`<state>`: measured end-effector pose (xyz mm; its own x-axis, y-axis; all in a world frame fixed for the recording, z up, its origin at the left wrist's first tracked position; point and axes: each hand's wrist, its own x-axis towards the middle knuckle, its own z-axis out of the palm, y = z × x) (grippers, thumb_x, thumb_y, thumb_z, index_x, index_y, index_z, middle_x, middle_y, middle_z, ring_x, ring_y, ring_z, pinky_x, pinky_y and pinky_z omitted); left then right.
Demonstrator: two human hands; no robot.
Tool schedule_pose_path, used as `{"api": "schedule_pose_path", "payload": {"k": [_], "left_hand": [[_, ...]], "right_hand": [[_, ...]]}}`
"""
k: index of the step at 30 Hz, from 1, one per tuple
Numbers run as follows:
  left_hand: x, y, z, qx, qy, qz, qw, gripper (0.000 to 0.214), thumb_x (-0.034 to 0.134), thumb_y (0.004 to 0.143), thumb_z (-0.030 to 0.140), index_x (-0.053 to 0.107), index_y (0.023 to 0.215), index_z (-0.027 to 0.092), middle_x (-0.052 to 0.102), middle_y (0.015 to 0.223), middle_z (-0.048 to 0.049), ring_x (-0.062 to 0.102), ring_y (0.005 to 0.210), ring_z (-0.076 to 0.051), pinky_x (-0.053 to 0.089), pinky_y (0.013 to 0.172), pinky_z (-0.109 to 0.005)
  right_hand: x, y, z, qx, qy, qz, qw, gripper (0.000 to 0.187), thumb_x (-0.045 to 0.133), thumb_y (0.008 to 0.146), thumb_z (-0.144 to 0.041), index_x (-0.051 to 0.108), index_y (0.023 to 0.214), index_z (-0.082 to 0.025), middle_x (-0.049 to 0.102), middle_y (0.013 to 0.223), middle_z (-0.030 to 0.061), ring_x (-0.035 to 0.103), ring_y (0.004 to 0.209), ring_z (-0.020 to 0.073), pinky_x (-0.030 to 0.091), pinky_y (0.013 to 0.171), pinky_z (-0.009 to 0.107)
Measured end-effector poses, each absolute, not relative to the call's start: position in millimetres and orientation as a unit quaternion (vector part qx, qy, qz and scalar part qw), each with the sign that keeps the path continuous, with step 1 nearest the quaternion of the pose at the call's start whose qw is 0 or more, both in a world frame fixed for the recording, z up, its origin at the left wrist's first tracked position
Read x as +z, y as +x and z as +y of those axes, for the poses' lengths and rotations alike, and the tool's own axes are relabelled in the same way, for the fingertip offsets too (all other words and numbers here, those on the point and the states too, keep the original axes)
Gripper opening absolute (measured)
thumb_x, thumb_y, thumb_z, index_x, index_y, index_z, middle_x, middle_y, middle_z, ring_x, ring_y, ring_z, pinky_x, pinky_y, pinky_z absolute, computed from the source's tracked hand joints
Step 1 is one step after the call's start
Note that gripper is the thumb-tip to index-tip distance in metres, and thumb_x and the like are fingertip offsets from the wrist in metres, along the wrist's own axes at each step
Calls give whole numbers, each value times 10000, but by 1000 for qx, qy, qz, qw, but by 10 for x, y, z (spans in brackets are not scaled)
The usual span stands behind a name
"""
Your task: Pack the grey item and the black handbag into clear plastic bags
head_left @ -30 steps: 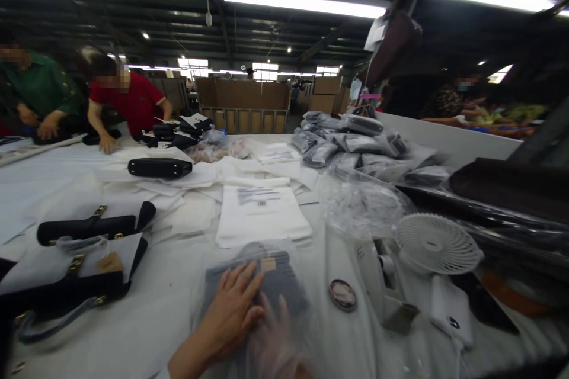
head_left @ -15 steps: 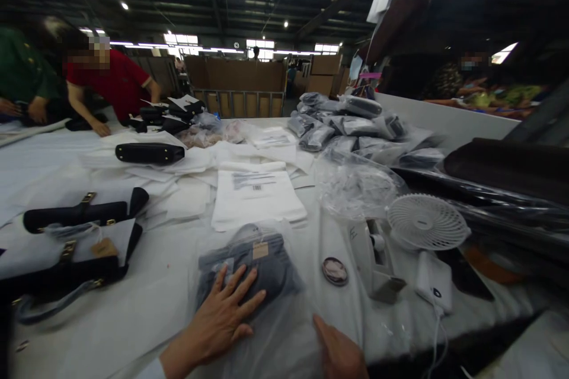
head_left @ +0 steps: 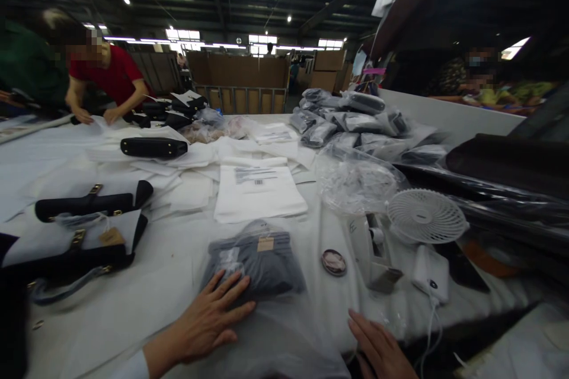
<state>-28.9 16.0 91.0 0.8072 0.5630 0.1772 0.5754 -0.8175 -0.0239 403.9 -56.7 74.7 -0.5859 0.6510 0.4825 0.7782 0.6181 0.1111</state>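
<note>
A dark handbag [head_left: 275, 269] with a tan tag [head_left: 265, 244] lies inside a clear plastic bag [head_left: 284, 331] at the table's front. My left hand [head_left: 204, 317] rests flat on the lower left of the wrapped handbag, fingers spread. To the right, beside the plastic bag's edge, is my right hand [head_left: 377, 346], with its fingers stretched out and nothing seen in them. The lower part of that hand is cut off by the frame. Behind the wrapped handbag lies a stack of white printed sheets or bags [head_left: 258, 195].
Black handbags [head_left: 89, 204] lie at left. A tape dispenser [head_left: 377, 260], a white fan [head_left: 424, 216], a white power bank [head_left: 431, 272] with a cable and a small round dish [head_left: 333, 262] stand at right. Bagged goods [head_left: 342, 115] pile up behind. A co-worker in red [head_left: 120, 74] handles white sheets.
My right hand has moved right, away from the wrapped handbag. My left hand has slid slightly down and left on it. The co-worker in red has brought both hands together over white sheets.
</note>
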Motion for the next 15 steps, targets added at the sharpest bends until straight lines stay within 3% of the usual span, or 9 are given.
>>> {"api": "schedule_pose_path", "payload": {"k": [3,5,8,11,13,15], "left_hand": [[1027,-459,144,-39,-951,-306,-28,649,532,931,444,217,1495,379,137,1607,-78,208,1462,-293,219,1181,-540],[1138,-603,103,-4,-945,-315,-85,638,492,943,252,206,1502,362,106,1612,-62,181,1468,-273,254,1177,-526],[1289,-837,18,24,-928,-340,-149,914,416,701,-55,194,1513,304,75,1617,-35,146,1473,-253,274,1182,-495],[1375,-992,-27,50,-929,-332,-155,1110,410,505,-70,138,1524,276,64,1619,-24,124,1478,-262,229,1196,-526],[1375,-1009,-11,51,-936,-320,-139,1115,418,492,-72,173,1514,301,84,1618,-15,122,1479,-277,189,1193,-576],[1299,-966,22,30,-943,-301,-142,977,424,574,-87,337,1451,337,189,1603,-1,174,1471,-274,166,1190,-599]], "right_hand": [[797,3929,-188,-193,-382,-894,135,655,480,774,-44,452,1406,-213,384,1506,153,401,1361,303,366,1081,523],[838,3796,33,-189,-346,-912,116,788,482,688,-4,415,1433,-252,327,1543,120,338,1397,300,285,1122,547],[948,3634,250,-184,-273,-938,111,914,419,620,75,361,1462,-276,358,1531,86,329,1404,250,210,1164,522],[1134,3536,342,-145,-217,-960,100,860,400,695,84,332,1477,-268,373,1520,102,340,1400,216,199,1180,494],[1236,3479,364,-104,-199,-970,88,746,416,788,49,352,1467,-252,391,1509,106,341,1400,210,217,1183,483],[1239,3444,369,-41,-168,-981,88,556,424,880,-4,475,1386,-229,512,1425,81,401,1364,192,244,1185,452]]}}
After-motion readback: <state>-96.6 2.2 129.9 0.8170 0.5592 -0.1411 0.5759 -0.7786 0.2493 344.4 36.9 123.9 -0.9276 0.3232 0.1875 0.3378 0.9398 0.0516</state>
